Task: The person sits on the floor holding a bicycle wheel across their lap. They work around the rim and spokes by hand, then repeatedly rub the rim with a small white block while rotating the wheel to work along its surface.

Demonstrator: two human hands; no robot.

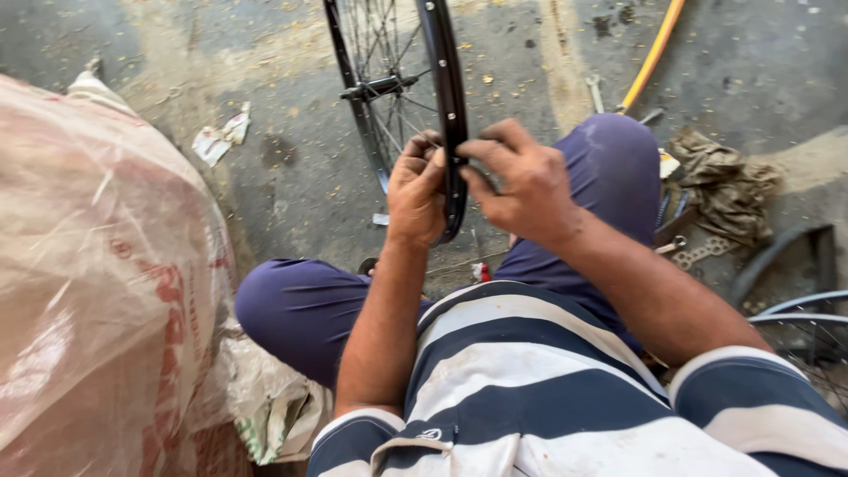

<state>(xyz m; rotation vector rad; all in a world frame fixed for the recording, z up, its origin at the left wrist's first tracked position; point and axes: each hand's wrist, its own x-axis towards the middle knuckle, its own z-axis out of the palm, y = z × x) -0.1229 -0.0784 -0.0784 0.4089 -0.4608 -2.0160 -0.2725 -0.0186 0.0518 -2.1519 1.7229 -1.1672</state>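
Pinching bicycle wheel rim [449, 97] with my left hand [415, 190] and right hand [521, 181], both clenched on it | advice: keep rim upright, thumbs pressing evenly

Glossy black, seemingly metal rim [446, 97].

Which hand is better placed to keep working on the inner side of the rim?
Probably the right hand: its fingertips pinch at the inner edge of the rim, while the left hand wraps around it, steadying the wheel.
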